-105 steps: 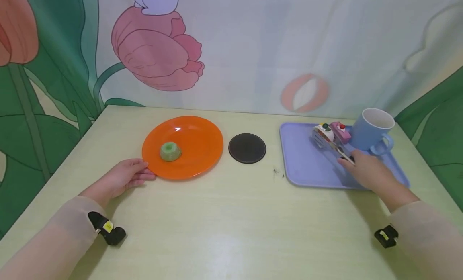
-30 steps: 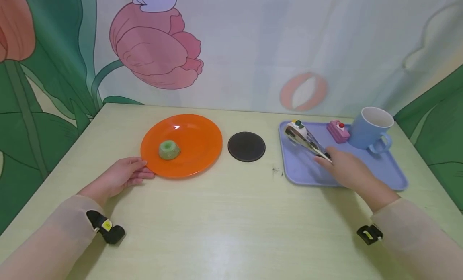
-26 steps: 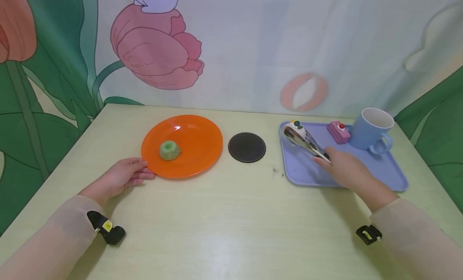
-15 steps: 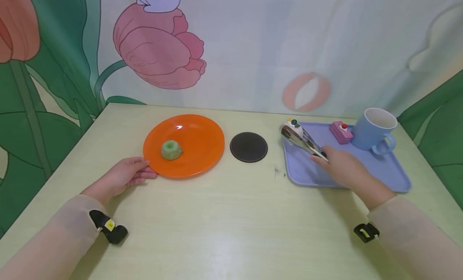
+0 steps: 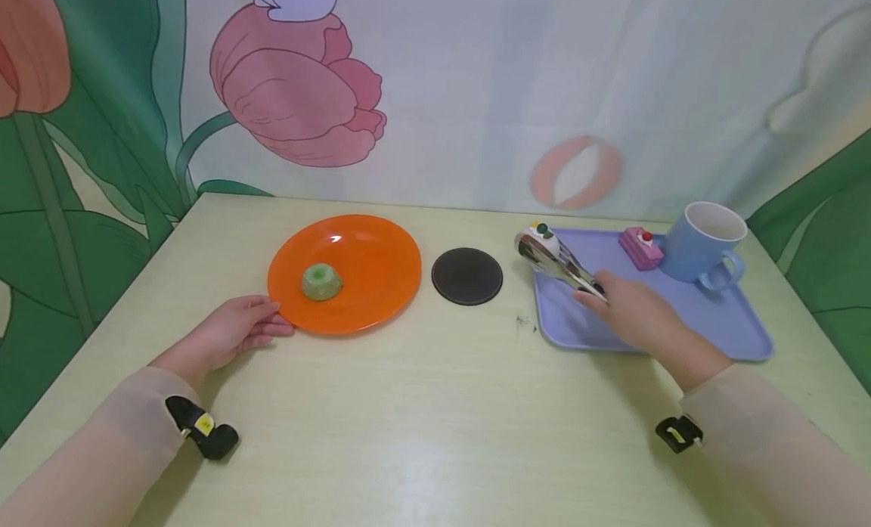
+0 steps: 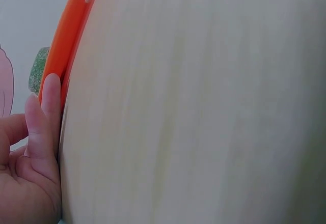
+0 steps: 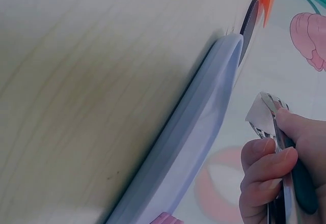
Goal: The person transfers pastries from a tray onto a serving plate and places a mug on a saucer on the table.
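Observation:
My right hand [image 5: 629, 304] grips a pair of metal tongs [image 5: 554, 266] by their dark handles. Between the tong ends is a small white cake piece [image 5: 547, 242] with green and yellow bits on top, over the left edge of the lavender tray [image 5: 612, 319]. In the right wrist view the cake piece [image 7: 260, 114] shows raised above the tray rim, fingers curled round the tongs. On the left, my left hand [image 5: 238, 330] pinches the near-left rim of an orange plate [image 5: 370, 285], thumb at the edge. A green ring-shaped cake [image 5: 321, 282] sits on that plate.
A pink cake slice [image 5: 640, 249] with a red topping lies on the tray, beside a blue mug [image 5: 701, 247]. A round black coaster [image 5: 466, 276] is between plate and tray. A flower-printed curtain [image 5: 463, 96] hangs behind the table.
The tongs took the white cake piece from beside the pink slice and carried it left across the tray to its left edge. The left hand and plate stayed put.

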The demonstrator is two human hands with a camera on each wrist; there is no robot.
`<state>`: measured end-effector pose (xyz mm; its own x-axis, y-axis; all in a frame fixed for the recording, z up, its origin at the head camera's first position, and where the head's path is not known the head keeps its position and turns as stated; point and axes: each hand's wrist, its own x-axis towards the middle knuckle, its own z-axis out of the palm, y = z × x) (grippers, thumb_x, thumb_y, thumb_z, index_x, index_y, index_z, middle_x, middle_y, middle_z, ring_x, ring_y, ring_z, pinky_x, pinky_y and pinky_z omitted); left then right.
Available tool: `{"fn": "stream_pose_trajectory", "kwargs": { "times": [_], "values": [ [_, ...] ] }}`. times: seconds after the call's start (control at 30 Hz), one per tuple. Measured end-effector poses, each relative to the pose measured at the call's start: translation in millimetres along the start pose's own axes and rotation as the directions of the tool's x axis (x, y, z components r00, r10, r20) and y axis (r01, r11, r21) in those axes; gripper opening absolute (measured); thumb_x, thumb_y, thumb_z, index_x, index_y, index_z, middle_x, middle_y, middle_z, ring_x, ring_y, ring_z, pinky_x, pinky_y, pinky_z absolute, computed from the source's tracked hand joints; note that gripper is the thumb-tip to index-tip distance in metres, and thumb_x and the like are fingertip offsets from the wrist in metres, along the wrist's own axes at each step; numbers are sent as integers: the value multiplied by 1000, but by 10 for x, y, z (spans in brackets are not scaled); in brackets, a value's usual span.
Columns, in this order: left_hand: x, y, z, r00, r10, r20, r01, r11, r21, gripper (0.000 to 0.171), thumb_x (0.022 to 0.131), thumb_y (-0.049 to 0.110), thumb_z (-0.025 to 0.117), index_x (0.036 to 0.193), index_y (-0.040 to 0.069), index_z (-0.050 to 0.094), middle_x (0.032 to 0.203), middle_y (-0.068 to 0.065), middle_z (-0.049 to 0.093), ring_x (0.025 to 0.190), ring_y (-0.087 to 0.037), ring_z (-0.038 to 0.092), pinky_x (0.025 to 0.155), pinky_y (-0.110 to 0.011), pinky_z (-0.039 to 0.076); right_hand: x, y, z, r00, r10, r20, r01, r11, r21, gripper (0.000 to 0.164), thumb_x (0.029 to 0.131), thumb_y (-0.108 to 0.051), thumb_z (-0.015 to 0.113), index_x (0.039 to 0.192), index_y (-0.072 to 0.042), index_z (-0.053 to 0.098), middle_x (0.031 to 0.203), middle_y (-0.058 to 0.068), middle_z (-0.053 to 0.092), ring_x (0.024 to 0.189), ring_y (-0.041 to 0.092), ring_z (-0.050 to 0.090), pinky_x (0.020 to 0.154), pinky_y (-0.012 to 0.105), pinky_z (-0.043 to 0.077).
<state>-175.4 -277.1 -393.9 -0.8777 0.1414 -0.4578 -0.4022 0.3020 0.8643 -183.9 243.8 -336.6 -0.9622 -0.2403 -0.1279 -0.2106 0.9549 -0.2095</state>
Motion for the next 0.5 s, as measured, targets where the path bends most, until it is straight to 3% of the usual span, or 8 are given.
{"fn": "stream_pose_trajectory", "kwargs": {
  "times": [0.27,0.5],
  "values": [
    [-2,-10,3,1000,-8,-7,8,1000,2,57,102,29,38,144,-4,20,99,-5,66,91,-9,65,76,-18,51,8,-46,-19,1000,7,17,-7,1000,4,43,97,-43,44,103,0,45,71,10,49,65,29,50,58,44,41],
    [-2,-5,2,1000,1,-2,-1,1000,-2,56,101,29,38,144,-4,22,98,-4,67,90,-8,65,76,-18,51,2,-94,-35,1000,3,11,-3,1000,6,48,97,-45,43,108,2,46,74,12,52,68,30,53,60,46,43]
  ]
}}
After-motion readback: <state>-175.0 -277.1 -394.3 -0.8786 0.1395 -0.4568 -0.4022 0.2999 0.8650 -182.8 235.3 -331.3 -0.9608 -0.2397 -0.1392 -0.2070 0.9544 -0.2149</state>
